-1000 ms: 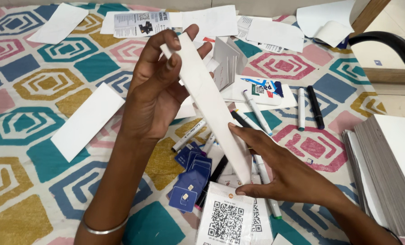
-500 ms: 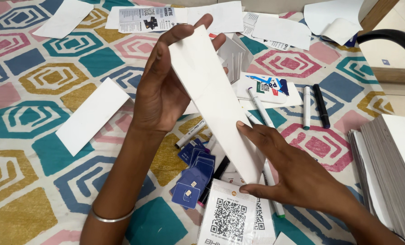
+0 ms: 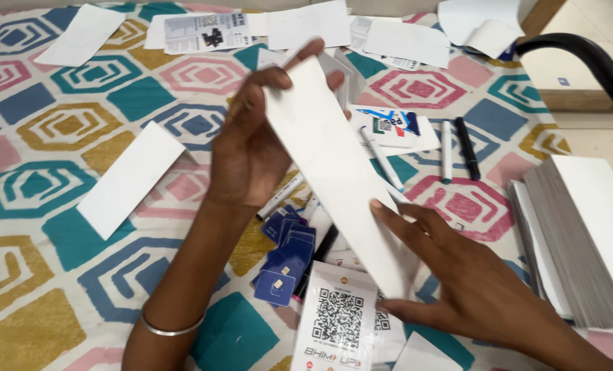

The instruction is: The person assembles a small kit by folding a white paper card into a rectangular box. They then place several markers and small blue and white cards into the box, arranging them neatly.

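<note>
A long white envelope (image 3: 334, 172) runs slantwise from upper left to lower right above the patterned sheet. My left hand (image 3: 251, 144) grips its upper end, fingers curled over the top edge. My right hand (image 3: 458, 275) holds the lower end, with the fingers spread flat along its edge. Below the envelope lie several small blue cards (image 3: 289, 251) and a white placard with a square black code (image 3: 337, 319).
A tall stack of white envelopes (image 3: 581, 233) sits at the right. Pens and markers (image 3: 458, 148) lie beyond the envelope. A lone white envelope (image 3: 131, 178) lies at the left. Loose papers (image 3: 306, 24) are strewn along the far edge. A black chair arm (image 3: 581, 58) curves at top right.
The envelope has turned from nearly edge-on to showing its broad white face. Both hands have kept their hold on its ends.
</note>
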